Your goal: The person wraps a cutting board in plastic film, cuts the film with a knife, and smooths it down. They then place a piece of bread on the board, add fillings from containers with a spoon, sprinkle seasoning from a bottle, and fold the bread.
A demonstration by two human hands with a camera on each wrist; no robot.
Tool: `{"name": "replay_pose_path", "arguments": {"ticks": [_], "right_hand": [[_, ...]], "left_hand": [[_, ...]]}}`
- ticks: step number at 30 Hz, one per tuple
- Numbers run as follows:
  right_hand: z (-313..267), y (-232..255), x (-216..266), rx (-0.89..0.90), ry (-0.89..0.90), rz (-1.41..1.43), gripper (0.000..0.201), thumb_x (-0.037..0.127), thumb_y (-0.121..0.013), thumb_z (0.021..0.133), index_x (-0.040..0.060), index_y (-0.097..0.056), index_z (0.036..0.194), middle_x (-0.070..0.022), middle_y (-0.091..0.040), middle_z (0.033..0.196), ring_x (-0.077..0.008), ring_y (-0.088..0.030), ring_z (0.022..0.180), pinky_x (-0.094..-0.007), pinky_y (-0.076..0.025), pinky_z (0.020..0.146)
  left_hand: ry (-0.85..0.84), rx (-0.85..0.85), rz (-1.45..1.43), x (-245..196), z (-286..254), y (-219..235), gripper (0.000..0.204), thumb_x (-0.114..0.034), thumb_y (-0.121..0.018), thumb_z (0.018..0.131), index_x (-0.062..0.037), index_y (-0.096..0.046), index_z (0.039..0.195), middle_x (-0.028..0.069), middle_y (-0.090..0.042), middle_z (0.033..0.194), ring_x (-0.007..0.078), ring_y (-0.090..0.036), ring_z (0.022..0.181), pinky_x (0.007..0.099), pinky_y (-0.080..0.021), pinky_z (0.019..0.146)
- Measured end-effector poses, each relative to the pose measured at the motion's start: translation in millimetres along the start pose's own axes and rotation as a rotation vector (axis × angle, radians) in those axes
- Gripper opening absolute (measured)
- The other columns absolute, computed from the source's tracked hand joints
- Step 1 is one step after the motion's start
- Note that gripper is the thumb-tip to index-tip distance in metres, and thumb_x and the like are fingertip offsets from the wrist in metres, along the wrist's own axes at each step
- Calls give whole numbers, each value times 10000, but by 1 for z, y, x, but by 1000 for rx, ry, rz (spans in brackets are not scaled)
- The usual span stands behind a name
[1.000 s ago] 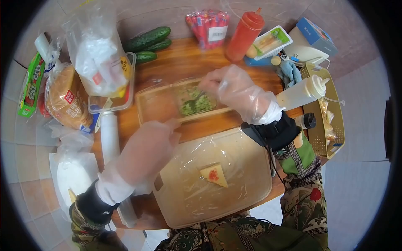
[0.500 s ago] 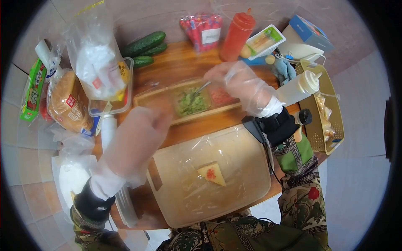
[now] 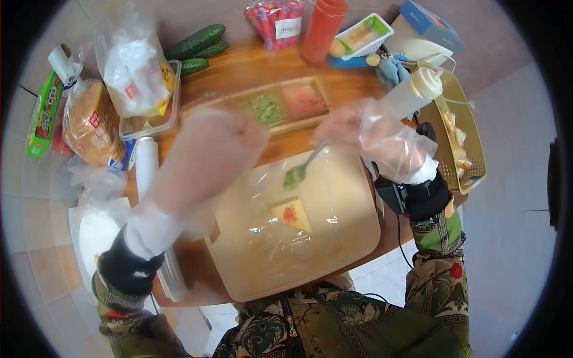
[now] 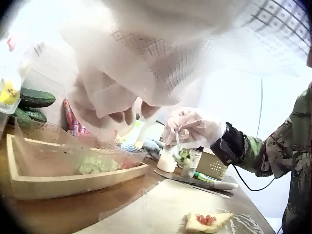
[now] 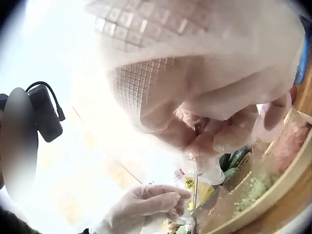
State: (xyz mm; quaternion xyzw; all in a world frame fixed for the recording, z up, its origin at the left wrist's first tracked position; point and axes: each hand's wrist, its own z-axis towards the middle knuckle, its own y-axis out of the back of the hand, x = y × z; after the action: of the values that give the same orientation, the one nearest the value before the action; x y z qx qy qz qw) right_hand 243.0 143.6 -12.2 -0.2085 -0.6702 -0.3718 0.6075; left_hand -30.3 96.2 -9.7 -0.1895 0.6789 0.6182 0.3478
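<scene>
My right hand (image 3: 364, 134), in a clear plastic glove, pinches the handle of a metal spoon (image 3: 313, 156). The spoon's bowl carries chopped green food (image 3: 293, 178) over the far part of the cutting board (image 3: 268, 268). Just nearer to me on that board lies a triangular piece of bread (image 3: 298, 219) topped with chopped red bits (image 3: 290, 213). My gloved left hand (image 3: 218, 152) is raised in front of the wooden divided tray (image 3: 301, 123), blurred, its fingers loosely bent with nothing in them. Diced green food (image 3: 264, 109) and red food (image 3: 305, 99) fill two tray compartments.
A knife (image 4: 222, 185) lies beside the board. At the right are a white squeeze bottle (image 3: 413, 94) and a yellow basket (image 3: 476, 161). Behind stand a red sauce bottle (image 3: 324, 33) and cucumbers (image 3: 197, 42). Bagged bread (image 3: 92, 125) and a white roll (image 3: 147, 158) occupy the left.
My right hand has drawn the spoon out of the green food, toward me and over the board, now loaded. My left hand has shifted slightly to the right and away from me.
</scene>
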Motion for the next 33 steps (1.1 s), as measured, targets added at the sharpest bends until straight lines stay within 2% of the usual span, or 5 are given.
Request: {"name": "replay_pose_path", "arguments": {"ticks": [1, 5, 14, 29, 33], "right_hand": [[-6, -2, 2, 29, -105, -29, 226, 197, -685, 958, -20, -742, 987, -55, -713, 830, -120, -640, 764, -293, -514, 730], [-22, -7, -23, 70, -121, -178, 185, 173, -683, 918, 17, -745, 997, -90, -718, 814, -176, -664, 758, -309, -521, 715], [-26, -13, -25, 108, 152, -550, 129, 175, -686, 859, 70, -732, 918, -136, -690, 817, -332, -655, 760, -408, -514, 690], [-20, -21, -21, 160, 191, -703, 97, 185, -651, 869, 124, -727, 882, -90, -697, 866, -311, -646, 788, -411, -504, 698], [-18, -23, -29, 132, 237, -686, 122, 197, -651, 887, 115, -735, 919, -99, -701, 866, -311, -661, 801, -402, -516, 707]], "left_hand": [[-70, 10, -1, 0, 0, -7, 273, -143, -594, 900, 37, -529, 705, 30, -474, 594, 92, -366, 580, 335, -331, 510], [-313, 57, 113, 5, 2, -27, 255, -170, -625, 867, 53, -601, 746, 117, -595, 642, 158, -496, 578, 348, -420, 556], [-206, 348, -27, 4, 12, -58, 377, -220, -725, 792, 74, -730, 1028, 213, -743, 935, 287, -721, 821, 346, -536, 751], [18, 459, -577, -7, 10, -77, 478, -93, -754, 778, 23, -611, 1220, 119, -736, 865, 157, -677, 737, 312, -514, 682], [149, 493, -387, -16, 6, -69, 552, -67, -779, 789, 23, -580, 1295, 88, -716, 1105, 134, -675, 932, 294, -533, 841]]}}
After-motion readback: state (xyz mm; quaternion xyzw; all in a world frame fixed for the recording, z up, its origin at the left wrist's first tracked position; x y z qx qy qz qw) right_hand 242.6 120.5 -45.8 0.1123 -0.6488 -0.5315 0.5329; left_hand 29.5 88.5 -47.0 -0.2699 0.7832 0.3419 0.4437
